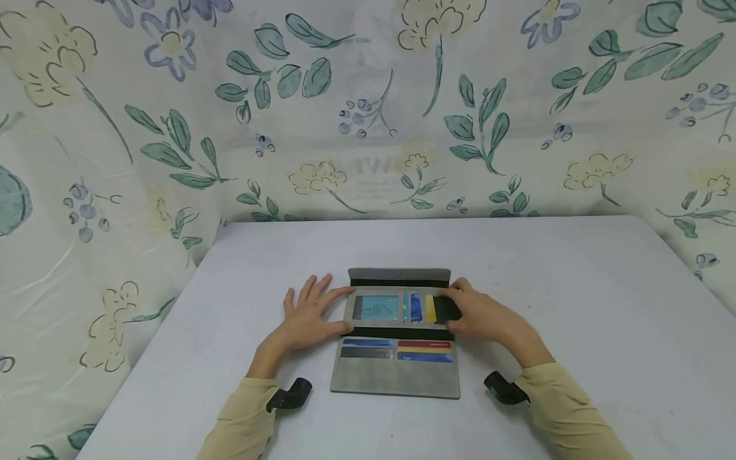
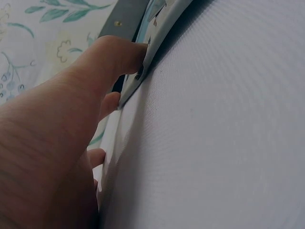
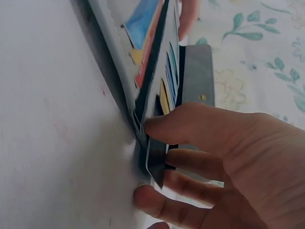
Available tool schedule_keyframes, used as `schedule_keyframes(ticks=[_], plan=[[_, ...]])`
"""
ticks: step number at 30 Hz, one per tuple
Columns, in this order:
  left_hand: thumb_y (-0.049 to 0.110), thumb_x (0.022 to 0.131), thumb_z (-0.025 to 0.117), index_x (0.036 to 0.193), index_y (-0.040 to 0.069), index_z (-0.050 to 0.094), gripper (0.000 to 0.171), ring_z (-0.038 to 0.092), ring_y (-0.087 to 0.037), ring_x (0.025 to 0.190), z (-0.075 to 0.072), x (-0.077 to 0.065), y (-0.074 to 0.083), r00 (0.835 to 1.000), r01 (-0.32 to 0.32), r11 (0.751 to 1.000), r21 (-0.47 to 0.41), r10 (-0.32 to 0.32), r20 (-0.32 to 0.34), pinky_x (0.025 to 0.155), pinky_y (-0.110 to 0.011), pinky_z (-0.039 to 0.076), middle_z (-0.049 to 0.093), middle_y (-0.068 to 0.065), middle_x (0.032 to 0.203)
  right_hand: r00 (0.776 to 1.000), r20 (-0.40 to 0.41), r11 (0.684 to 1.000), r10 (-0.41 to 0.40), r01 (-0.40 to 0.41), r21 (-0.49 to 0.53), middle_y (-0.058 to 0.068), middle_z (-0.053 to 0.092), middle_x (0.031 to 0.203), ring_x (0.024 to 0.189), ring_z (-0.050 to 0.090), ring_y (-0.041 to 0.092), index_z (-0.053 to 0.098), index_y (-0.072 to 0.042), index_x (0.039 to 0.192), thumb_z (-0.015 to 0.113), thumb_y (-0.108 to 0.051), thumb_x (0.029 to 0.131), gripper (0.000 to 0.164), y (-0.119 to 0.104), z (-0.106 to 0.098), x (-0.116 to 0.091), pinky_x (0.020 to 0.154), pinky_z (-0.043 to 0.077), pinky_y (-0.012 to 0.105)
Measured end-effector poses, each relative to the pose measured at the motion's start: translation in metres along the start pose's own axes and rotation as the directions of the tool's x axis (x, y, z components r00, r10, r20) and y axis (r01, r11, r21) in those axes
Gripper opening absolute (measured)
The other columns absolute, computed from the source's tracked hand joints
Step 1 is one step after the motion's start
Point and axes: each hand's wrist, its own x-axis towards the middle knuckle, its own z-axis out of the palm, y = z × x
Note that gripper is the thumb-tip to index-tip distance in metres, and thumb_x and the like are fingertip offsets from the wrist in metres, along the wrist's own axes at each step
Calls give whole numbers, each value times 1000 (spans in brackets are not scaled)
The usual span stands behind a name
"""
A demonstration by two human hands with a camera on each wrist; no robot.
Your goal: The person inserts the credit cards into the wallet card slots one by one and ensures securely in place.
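Observation:
A long grey wallet (image 1: 397,377) lies unfolded on the table, its middle panel and front flap showing card slots. My left hand (image 1: 307,319) is at the wallet's left edge, thumb and index finger touching it while the other fingers spread outward. On the right side, my right hand (image 1: 483,313) pinches a black card (image 1: 447,310), which sticks out past the wallet's edge in the right wrist view. Beside that card are a yellow card (image 1: 430,308) and blue cards (image 1: 415,307). A light-blue card (image 1: 379,307) shows in the left window.
More cards (image 1: 424,350) fill slots on the front flap. The grey closing flap (image 1: 399,275) points away at the back. A white table (image 1: 575,287) carries the wallet, with a floral cloth (image 1: 368,128) behind. Black wrist devices (image 1: 290,394) hang by both sleeves.

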Motion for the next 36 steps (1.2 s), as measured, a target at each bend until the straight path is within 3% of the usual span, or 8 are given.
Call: schedule_keyframes(ticks=[20, 36], plan=[[45, 84, 68, 147, 28, 46, 70, 1, -43, 150, -1, 0, 1, 1000, -1, 1000, -3, 1, 3, 110, -71, -8, 17, -17, 164, 997, 16, 997, 74, -74, -18, 15, 54, 122, 102, 57, 27, 57, 3, 129, 74, -15, 82, 53, 16, -10, -4, 96, 50, 48], [45, 83, 69, 147, 28, 47, 69, 1, -43, 150, 0, 0, 2, 1000, 3, 1000, -15, -3, 2, 110, -71, -9, 17, -17, 164, 999, -46, 996, -21, 16, -92, 13, 57, 119, 102, 61, 25, 58, 2, 127, 75, -18, 87, 48, 8, -7, -4, 94, 52, 45]])
